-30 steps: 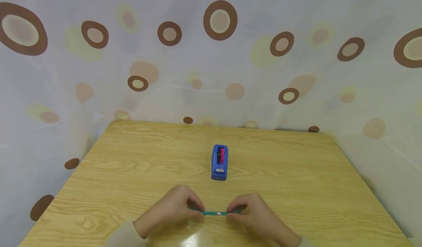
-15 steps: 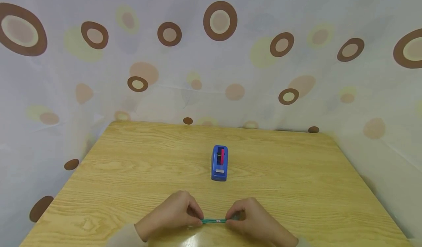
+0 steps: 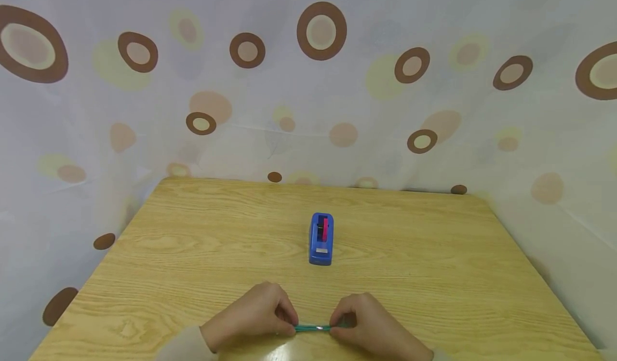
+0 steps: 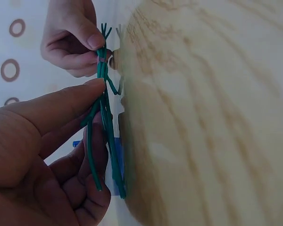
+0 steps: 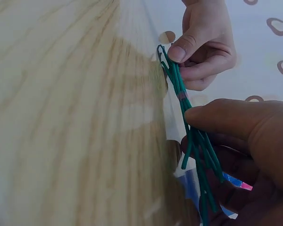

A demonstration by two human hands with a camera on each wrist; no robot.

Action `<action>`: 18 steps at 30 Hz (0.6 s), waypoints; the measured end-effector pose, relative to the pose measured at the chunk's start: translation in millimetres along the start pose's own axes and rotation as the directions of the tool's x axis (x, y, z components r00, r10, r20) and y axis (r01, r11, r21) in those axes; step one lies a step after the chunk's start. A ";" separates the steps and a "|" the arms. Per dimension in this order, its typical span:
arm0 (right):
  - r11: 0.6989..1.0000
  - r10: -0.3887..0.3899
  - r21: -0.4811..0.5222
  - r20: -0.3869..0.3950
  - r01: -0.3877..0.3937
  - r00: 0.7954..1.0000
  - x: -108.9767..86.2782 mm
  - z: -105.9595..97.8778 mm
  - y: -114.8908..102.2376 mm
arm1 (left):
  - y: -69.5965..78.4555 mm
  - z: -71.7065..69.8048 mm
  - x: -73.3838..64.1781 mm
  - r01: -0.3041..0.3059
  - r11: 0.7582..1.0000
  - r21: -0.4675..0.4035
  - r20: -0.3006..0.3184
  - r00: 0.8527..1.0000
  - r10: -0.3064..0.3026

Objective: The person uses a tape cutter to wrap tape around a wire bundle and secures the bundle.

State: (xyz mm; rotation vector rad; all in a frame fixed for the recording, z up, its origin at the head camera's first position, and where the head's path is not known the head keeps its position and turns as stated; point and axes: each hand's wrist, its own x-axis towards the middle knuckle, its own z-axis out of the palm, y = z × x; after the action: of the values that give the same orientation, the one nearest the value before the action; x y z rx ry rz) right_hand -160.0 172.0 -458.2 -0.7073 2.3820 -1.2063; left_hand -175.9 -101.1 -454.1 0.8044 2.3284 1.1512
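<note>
Both hands hold a bundle of thin green strands level, close over the table near its front. My left hand pinches one end between thumb and fingers; my right hand pinches the other. Around the middle of the bundle runs a shiny band of clear tape, between the two hands. Past the left fingers, several strand ends splay loosely in the left wrist view. More loose ends fan out under the right thumb in the right wrist view.
A blue tape dispenser with a pink core stands on the wooden table, beyond the hands. Behind and at both sides of the table hangs a pale curtain with brown ring patterns.
Both hands have come down the head view, toward the person, with the bundle kept between them. Their pinch on it looks the same. The dispenser stays in place.
</note>
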 end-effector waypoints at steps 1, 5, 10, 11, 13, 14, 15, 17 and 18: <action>1.000 -0.002 -0.004 0.000 0.002 1.000 0.3 0.2 0.1 | -0.1 0.1 0.1 0.001 1.000 0.004 0.000 1.000 -0.001; 0.998 -0.039 -0.050 0.000 0.039 0.999 1.8 1.4 2.1 | -0.4 1.1 0.3 0.000 1.000 0.031 -0.009 1.000 0.000; 0.989 -0.088 -0.119 -0.009 0.086 0.996 2.9 1.8 5.2 | 1.6 2.7 0.2 -0.001 0.997 0.073 -0.028 1.000 0.003; 0.990 -0.086 -0.117 -0.008 0.085 0.996 2.8 1.8 5.4 | 2.0 3.3 0.3 0.000 0.997 0.082 -0.030 1.000 0.002; 0.992 -0.072 -0.105 -0.001 0.071 0.997 3.1 2.0 5.5 | 2.7 4.3 0.4 0.007 0.995 0.095 -0.030 1.000 -0.004; 0.993 -0.063 -0.100 0.003 0.063 0.998 3.4 2.2 5.4 | 3.0 4.7 0.4 0.011 0.995 0.101 -0.029 1.000 -0.008; 0.994 -0.051 -0.093 0.008 0.052 0.999 3.7 2.5 5.2 | 3.2 5.2 0.7 0.012 0.993 0.115 -0.029 1.000 -0.009; 0.996 -0.030 -0.082 0.017 0.031 0.999 4.6 3.0 5.0 | 3.4 5.9 1.2 0.011 0.990 0.139 -0.027 1.000 -0.007; 0.997 -0.022 -0.080 0.021 0.024 1.000 5.0 3.2 4.9 | 3.5 6.1 1.4 0.010 0.989 0.150 -0.026 1.000 -0.006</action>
State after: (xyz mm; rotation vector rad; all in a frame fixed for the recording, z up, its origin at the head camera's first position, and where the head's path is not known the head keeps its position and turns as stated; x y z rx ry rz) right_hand -163.6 169.4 -464.6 -0.7699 2.4234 -1.1130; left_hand -172.3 -95.0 -454.9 0.8362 2.4602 0.9972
